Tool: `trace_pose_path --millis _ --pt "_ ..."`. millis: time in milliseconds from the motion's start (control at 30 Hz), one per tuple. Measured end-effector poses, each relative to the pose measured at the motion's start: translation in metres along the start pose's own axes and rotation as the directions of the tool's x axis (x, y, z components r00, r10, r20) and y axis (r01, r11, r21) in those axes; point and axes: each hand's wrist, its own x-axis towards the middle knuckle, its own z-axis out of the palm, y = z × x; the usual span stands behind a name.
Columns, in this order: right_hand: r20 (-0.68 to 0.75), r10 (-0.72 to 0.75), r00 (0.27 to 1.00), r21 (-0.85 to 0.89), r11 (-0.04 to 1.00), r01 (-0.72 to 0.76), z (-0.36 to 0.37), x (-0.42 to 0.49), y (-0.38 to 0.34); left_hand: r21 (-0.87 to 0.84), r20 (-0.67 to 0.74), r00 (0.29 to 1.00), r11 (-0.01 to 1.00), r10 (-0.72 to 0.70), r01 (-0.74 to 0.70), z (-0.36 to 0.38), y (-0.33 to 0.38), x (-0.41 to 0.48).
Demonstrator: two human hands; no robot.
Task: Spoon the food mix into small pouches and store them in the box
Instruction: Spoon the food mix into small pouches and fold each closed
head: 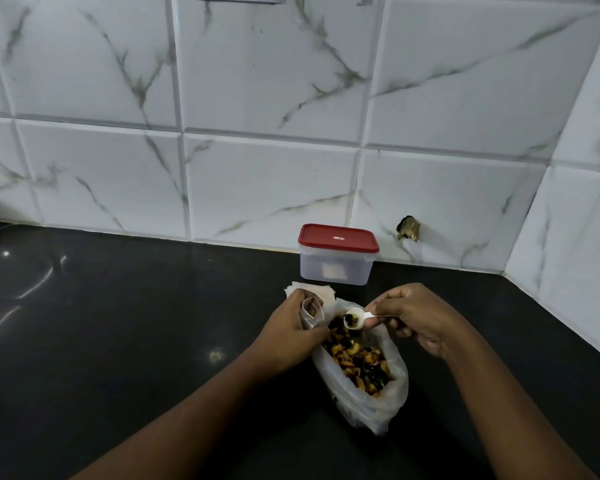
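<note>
Filling step: left hand (291, 323) grips small clear plastic pouch (310, 311), right hand (416, 317) pinches loaded white plastic spoon (355, 317); next should be tipping into pouch mouth.

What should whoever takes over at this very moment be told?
Left grip holds a small pouch open, some mix already inside.
Right grip pinches the spoon, partly loaded, over the bag of mix.
Box stands lidded by the wall; empty pouches lie behind the left grip.
Left to do: finish filling this pouch, open the box, store it, repeat.
</note>
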Motion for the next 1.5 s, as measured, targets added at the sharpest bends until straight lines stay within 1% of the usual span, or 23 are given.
trace_pose_path --millis 167,267,300,333,400,433,467,500,567,633,733,800,867,933,967,1067,1133,1200,1267,1333,1367,1433,1500 --pt "0.026 -0.083 0.996 0.121 0.99 0.08 -0.001 -0.003 -0.004 0.022 0.005 1.0 1.0 -0.018 0.018 0.0 0.001 0.0" --pt "0.062 -0.194 0.979 0.237 0.956 0.175 0.009 -0.009 -0.008 0.006 0.014 1.0 1.0 -0.024 0.024 0.0 0.001 0.0" --pt "0.069 -0.235 0.97 0.235 0.948 0.213 0.014 -0.011 -0.01 -0.002 0.017 1.0 1.0 -0.021 0.021 -0.001 0.0 0.001" --pt "0.079 -0.272 0.959 0.185 0.949 0.254 0.019 -0.014 -0.011 -0.009 0.017 1.0 1.0 -0.012 0.013 -0.001 0.0 0.001" --pt "0.133 -0.341 0.931 -0.053 0.935 0.351 0.027 -0.018 -0.013 -0.017 0.007 1.0 1.0 0.001 -0.001 0.0 0.0 0.001" --pt "0.179 -0.364 0.914 -0.183 0.9 0.395 0.03 -0.019 -0.013 -0.016 -0.003 1.0 1.0 0.001 -0.001 0.001 0.0 0.001" --pt "0.218 -0.379 0.899 -0.27 0.862 0.429 0.033 -0.019 -0.013 -0.016 -0.014 1.0 1.0 -0.002 0.002 0.002 -0.001 0.001" --pt "0.23 -0.396 0.889 -0.302 0.839 0.452 0.034 -0.02 -0.013 -0.024 -0.018 1.0 1.0 -0.003 0.003 0.002 -0.002 0.001" --pt "0.201 -0.443 0.874 -0.271 0.832 0.484 0.033 -0.02 -0.013 -0.056 -0.016 1.0 0.998 0.012 -0.013 0.003 -0.001 0.0" --pt "0.131 -0.495 0.859 -0.196 0.836 0.512 0.029 -0.022 -0.016 -0.088 -0.028 0.999 0.996 0.029 -0.032 0.002 0.0 -0.001" --pt "0.018 -0.535 0.845 -0.112 0.838 0.533 0.017 -0.021 -0.018 -0.227 -0.104 0.995 0.973 0.005 -0.029 0.002 0.003 -0.001" --pt "0.017 -0.519 0.855 -0.173 0.841 0.513 0.008 -0.019 -0.018 -0.287 -0.112 0.993 0.958 -0.047 0.013 0.001 0.0 0.0" --pt "0.092 -0.451 0.888 -0.359 0.816 0.452 0.0 -0.015 -0.015 -0.264 -0.08 0.994 0.963 -0.072 0.048 0.002 -0.002 0.0" --pt "0.17 -0.361 0.917 -0.517 0.76 0.395 -0.004 -0.015 -0.014 -0.252 -0.104 0.993 0.967 -0.062 0.034 0.002 -0.003 -0.001" --pt "0.197 -0.336 0.921 -0.541 0.746 0.388 -0.005 -0.016 -0.015 -0.263 -0.131 0.99 0.965 -0.048 0.012 0.002 -0.003 -0.001" --pt "0.3 -0.29 0.909 -0.491 0.77 0.408 -0.011 -0.02 -0.017 -0.289 -0.135 0.99 0.957 -0.05 0.009 0.002 -0.003 0.0" --pt "0.374 -0.233 0.898 -0.518 0.75 0.41 -0.011 -0.021 -0.016 -0.29 -0.114 0.991 0.957 -0.065 0.029 0.003 -0.005 0.001" --pt "0.363 -0.228 0.903 -0.577 0.706 0.41 -0.008 -0.017 -0.013 -0.307 -0.109 0.991 0.951 -0.078 0.041 0.003 -0.006 0.001" --pt "0.286 -0.295 0.912 -0.61 0.677 0.411 -0.003 -0.015 -0.011 -0.331 -0.103 0.99 0.942 -0.092 0.053 0.003 -0.005 0.001" --pt "0.22 -0.358 0.908 -0.608 0.677 0.414 -0.007 -0.012 -0.011 -0.347 -0.095 0.991 0.936 -0.093 0.055 0.004 -0.005 0.002" --pt "0.22 -0.351 0.91 -0.588 0.697 0.411 -0.011 -0.012 -0.01 -0.354 -0.096 0.991 0.934 -0.093 0.053 0.004 -0.006 0.002" --pt "0.294 -0.264 0.919 -0.557 0.734 0.389 -0.02 -0.012 -0.01 -0.371 -0.106 0.99 0.928 -0.094 0.048 0.003 -0.006 0.002" --pt "0.344 -0.187 0.92 -0.599 0.71 0.369 -0.018 -0.013 -0.009 -0.384 -0.12 0.988 0.923 -0.094 0.042 0.003 -0.008 0.004"
